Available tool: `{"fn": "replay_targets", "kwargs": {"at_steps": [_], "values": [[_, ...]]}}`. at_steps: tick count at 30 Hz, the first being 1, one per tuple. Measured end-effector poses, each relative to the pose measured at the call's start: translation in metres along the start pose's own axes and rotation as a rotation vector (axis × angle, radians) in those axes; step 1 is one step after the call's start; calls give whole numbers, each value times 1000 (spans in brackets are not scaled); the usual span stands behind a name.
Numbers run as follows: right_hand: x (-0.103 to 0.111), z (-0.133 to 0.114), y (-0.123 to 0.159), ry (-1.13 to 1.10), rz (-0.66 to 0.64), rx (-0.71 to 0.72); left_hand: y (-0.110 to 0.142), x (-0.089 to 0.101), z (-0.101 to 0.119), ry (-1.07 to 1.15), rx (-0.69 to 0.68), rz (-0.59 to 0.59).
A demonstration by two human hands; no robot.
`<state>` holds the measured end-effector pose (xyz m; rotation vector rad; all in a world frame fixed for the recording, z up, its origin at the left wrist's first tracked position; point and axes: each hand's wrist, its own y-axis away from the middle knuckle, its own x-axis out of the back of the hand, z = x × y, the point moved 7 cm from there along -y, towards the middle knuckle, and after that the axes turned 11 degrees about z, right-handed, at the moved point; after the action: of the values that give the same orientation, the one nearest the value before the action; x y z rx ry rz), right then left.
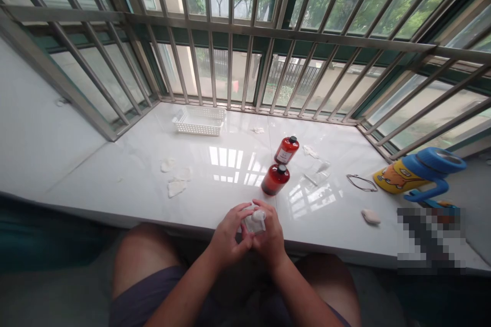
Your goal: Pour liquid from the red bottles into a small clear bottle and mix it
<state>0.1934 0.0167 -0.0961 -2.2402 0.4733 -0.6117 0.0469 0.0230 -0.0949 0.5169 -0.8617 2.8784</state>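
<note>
Both hands are together at the front edge of the white marble ledge (134, 189). Between them is a small clear bottle (254, 222) with a whitish, rounded cap. My left hand (229, 234) curls around its left side, and my right hand (271, 235) wraps its right side; the fingers partly cover it. Just beyond the hands stands a red-brown bottle (275, 181) with a black cap. Behind that one is a second red bottle (286, 151) with a label and a black cap.
A white plastic basket (200, 121) sits near the window bars. Crumpled white tissues (177, 187) lie to the left. On the right are a clear plastic wrapper (317, 174), a thin cord loop (361, 183), a pale rounded object (370, 216) and a blue-and-yellow flask (418, 169).
</note>
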Motion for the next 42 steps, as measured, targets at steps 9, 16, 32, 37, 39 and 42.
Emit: {"fn": "replay_targets", "kwargs": {"at_steps": [9, 16, 32, 37, 39, 42], "values": [[1, -1, -1, -5, -17, -14, 1, 0, 1, -2, -4, -1], [0, -1, -1, 6, -5, 4, 1, 0, 0, -7, -14, 7], [3, -8, -3, 17, 6, 18, 5, -2, -1, -32, -32, 19], [3, -10, -5, 20, -8, 10, 8, -3, 3, -77, -74, 52], [3, -12, -6, 34, -7, 24, 8, -4, 4, -82, -73, 53], [2, -13, -9, 44, -12, 26, 7, -3, 4, -86, -66, 53]]}}
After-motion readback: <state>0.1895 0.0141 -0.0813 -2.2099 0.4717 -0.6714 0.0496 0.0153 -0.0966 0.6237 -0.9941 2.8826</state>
